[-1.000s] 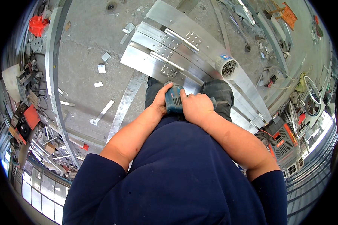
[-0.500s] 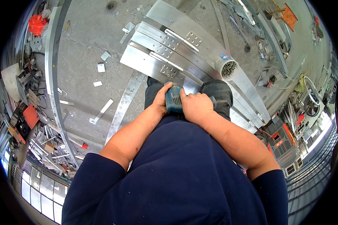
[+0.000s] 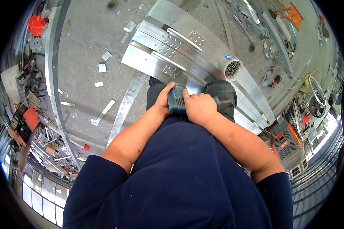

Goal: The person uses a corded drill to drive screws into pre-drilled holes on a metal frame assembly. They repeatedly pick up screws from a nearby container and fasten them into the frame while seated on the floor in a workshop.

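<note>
Both my hands grip a dark teal power drill (image 3: 176, 100) between my knees. My left hand (image 3: 164, 99) wraps the left side of its body, and my right hand (image 3: 199, 107) closes over its right side and handle. The drill's tip is hidden behind its body, close to the near edge of a metal panel (image 3: 141, 57). Hinges (image 3: 168, 61) with several screws or rivets in their plates join the long silver panels. On the panels, to the right, stands a white tub (image 3: 221, 65) full of small metal fasteners.
Metal offcuts (image 3: 102, 68) and flat strips (image 3: 128, 103) lie on the concrete floor at left. A long metal beam (image 3: 51, 57) runs beyond them. An orange-and-grey machine (image 3: 286, 144) stands at right, and an orange stool (image 3: 293, 17) at the far right.
Almost nothing differs. The view has shifted very slightly; both hands keep their hold on the drill in the same place.
</note>
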Available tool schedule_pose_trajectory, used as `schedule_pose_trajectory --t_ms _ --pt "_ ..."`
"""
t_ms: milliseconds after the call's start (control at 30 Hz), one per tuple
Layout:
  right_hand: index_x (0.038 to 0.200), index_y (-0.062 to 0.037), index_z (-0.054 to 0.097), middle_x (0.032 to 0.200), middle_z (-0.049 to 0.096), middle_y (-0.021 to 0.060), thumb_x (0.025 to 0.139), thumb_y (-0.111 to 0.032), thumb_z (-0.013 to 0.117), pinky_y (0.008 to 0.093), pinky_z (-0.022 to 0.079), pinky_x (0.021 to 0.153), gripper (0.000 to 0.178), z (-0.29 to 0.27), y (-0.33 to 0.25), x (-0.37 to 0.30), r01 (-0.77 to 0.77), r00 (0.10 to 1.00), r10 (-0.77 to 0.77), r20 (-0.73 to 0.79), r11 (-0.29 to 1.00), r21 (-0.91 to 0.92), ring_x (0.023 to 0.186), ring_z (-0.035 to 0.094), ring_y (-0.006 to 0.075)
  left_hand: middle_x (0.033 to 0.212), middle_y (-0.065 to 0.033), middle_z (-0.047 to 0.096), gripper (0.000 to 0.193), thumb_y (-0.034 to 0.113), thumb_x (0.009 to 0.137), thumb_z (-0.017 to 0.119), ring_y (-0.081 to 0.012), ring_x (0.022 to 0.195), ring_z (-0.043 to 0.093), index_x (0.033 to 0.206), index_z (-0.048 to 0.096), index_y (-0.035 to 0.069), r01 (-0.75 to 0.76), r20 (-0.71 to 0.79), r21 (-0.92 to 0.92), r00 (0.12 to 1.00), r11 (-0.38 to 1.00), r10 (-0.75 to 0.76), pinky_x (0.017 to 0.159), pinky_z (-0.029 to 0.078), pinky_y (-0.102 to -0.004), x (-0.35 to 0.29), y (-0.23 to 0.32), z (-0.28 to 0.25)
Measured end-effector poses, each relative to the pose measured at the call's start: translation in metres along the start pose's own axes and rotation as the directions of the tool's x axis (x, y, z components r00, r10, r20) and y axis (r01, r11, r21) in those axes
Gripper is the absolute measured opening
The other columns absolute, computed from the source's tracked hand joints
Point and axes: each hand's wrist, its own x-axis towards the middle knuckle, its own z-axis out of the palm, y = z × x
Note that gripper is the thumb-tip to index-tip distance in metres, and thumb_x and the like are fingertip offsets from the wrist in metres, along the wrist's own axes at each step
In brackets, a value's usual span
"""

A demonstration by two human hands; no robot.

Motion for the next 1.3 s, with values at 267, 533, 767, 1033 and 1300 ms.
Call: schedule_pose_trajectory --t_ms 267,533,767,1033,1300 --pt "0.138 0.0009 0.048 0.087 0.073 0.0157 0.082 -0.016 0.057 0.0391 0.055 0.069 0.059 0.0003 0.0003 -0.0001 0.001 1.000 -0.001 -0.005 1.000 0.005 0.079 0.072 0.0298 0.092 -0.0087 0.071 0.039 0.045 0.095 0.057 -0.0237 0.081 0.069 0.099 0.067 0.007 0.002 -0.021 0.000 1.000 1.000 -0.002 0.077 0.059 -0.0383 -0.0006 -0.0002 0.0017" --pt "0.137 0.0000 0.049 0.087 0.073 0.0150 0.082 -0.016 0.057 0.0388 0.055 0.068 0.058 0.0047 0.0025 -0.0002 0.006 1.000 -0.006 -0.025 1.000 -0.001 0.079 0.071 0.0297 0.091 -0.0090 0.070 0.040 0.045 0.095 0.056 -0.0237 0.081 0.069 0.100 0.066 0.006 -0.022 -0.025 0.006 0.999 1.000 0.023 0.077 0.059 -0.0381 0.0003 -0.0025 0.0013" --pt "0.132 0.0010 0.053 0.087 0.073 0.0133 0.086 -0.017 0.054 0.0387 0.055 0.069 0.050 -0.0014 0.0009 -0.0002 0.004 1.000 -0.004 -0.022 1.000 -0.017 0.078 0.072 0.0279 0.092 -0.0085 0.071 0.039 0.044 0.095 0.056 -0.0233 0.082 0.069 0.101 0.067 0.007 -0.013 -0.024 -0.017 1.000 1.000 0.013 0.077 0.058 -0.0379 0.0033 -0.0025 -0.0019" --pt "0.128 0.0007 0.055 0.086 0.073 0.0135 0.086 -0.018 0.055 0.0389 0.055 0.068 0.046 -0.0018 0.0005 0.0009 0.007 1.000 -0.007 -0.021 1.000 -0.014 0.078 0.072 0.0281 0.093 -0.0078 0.071 0.038 0.043 0.095 0.056 -0.0233 0.082 0.069 0.101 0.067 0.007 -0.017 -0.007 -0.020 1.000 1.000 0.016 0.078 0.058 -0.0379 0.0033 -0.0018 -0.0021" --pt "0.133 0.0000 0.053 0.088 0.073 0.0128 0.086 -0.018 0.055 0.0383 0.055 0.069 0.050 -0.0033 -0.0003 0.0005 0.002 1.000 -0.002 -0.008 1.000 -0.026 0.080 0.072 0.0277 0.092 -0.0078 0.070 0.038 0.044 0.095 0.057 -0.0233 0.082 0.068 0.101 0.067 0.007 0.007 0.022 -0.025 1.000 1.000 -0.006 0.077 0.058 -0.0380 0.0025 -0.0007 -0.0028"
